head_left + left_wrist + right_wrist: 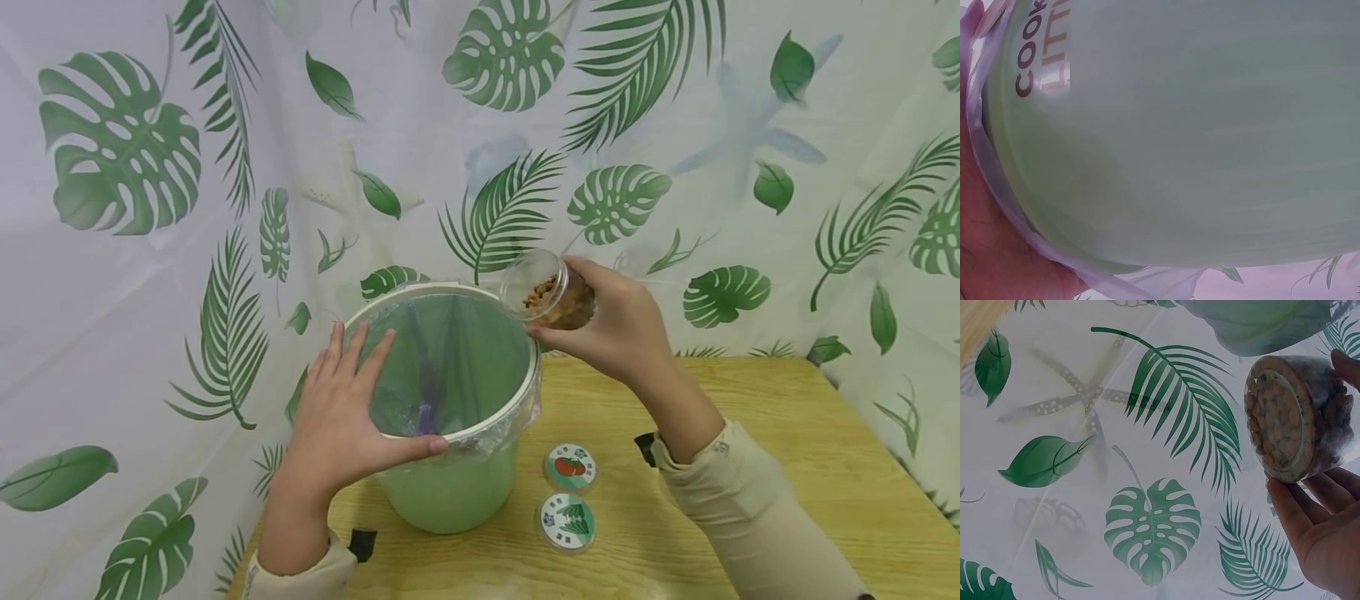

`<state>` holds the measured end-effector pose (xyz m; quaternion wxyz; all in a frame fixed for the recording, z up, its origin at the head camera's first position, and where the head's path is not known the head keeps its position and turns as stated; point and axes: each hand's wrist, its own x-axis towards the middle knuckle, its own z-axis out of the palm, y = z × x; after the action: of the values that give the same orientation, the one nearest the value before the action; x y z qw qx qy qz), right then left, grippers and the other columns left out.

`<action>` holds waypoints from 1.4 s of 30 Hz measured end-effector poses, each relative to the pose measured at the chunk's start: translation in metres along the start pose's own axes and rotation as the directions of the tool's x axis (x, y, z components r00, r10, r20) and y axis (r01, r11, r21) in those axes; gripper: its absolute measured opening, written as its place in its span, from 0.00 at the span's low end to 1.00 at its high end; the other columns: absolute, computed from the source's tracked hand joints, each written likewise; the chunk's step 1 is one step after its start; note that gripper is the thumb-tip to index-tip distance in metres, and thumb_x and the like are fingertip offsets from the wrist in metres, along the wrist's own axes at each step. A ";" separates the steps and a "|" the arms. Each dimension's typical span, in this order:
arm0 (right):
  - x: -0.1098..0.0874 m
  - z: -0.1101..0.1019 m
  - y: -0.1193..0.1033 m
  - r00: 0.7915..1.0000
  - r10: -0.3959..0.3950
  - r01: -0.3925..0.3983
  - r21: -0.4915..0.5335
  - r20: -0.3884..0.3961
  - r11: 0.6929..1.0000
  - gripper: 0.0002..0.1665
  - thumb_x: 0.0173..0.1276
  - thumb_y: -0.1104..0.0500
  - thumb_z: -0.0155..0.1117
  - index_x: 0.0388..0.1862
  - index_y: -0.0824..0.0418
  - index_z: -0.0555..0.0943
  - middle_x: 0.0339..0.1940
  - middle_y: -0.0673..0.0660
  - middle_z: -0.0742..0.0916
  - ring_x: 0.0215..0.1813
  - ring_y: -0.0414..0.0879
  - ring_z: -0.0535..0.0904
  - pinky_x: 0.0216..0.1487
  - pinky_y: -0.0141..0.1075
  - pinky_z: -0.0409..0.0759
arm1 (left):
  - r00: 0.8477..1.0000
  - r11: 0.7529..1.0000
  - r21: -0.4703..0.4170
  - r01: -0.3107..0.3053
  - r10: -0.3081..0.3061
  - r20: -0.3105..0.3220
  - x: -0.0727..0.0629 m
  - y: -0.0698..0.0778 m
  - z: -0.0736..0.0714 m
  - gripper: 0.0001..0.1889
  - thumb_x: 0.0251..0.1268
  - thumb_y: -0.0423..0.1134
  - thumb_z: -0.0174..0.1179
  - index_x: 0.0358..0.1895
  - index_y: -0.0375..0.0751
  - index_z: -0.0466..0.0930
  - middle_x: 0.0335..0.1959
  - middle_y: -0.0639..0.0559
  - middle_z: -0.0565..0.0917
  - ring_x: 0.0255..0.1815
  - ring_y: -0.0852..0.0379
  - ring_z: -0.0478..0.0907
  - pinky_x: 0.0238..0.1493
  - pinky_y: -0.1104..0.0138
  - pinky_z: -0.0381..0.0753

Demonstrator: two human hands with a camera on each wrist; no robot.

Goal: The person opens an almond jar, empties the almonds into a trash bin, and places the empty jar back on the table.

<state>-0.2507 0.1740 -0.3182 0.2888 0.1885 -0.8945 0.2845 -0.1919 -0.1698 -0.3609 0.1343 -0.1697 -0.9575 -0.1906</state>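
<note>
My right hand [618, 321] grips a clear jar [573, 304] part-filled with brown, nut-like pieces. The jar is tipped sideways, its uncovered mouth pointing left at the far right rim of a pale green bin [453, 492]. In the right wrist view, the pieces [1282, 415] show packed against the jar's base. My left hand [337, 425] rests on the bin's left rim, fingers straight and spread, thumb along the near rim. A clear plastic bag [513, 421] lines the bin and folds over its rim. Purple strips [427, 392] show inside.
Two round items with printed tops, one with a red tomato picture [572, 467] and one with green vegetables [567, 522], lie right of the bin on the wooden table [697, 500]. A leaf-print sheet [420, 75] hangs behind and at the left.
</note>
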 end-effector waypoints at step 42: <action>0.000 0.021 -0.025 0.966 -0.251 0.241 -0.136 -0.068 0.961 0.56 0.47 0.58 0.92 0.75 0.64 0.76 0.70 0.65 0.84 0.69 0.61 0.81 0.62 0.56 0.86 | 0.999 1.000 0.005 -0.028 0.028 -0.032 -0.007 -0.004 0.005 0.71 0.39 0.86 0.68 0.88 0.60 0.48 0.89 0.41 0.50 0.91 0.38 0.35 0.83 0.31 0.47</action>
<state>-0.2466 0.1415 -0.3226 0.3709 0.2672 -0.8674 0.1967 -0.1882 -0.1731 -0.3686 0.1526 -0.1798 -0.9532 -0.1891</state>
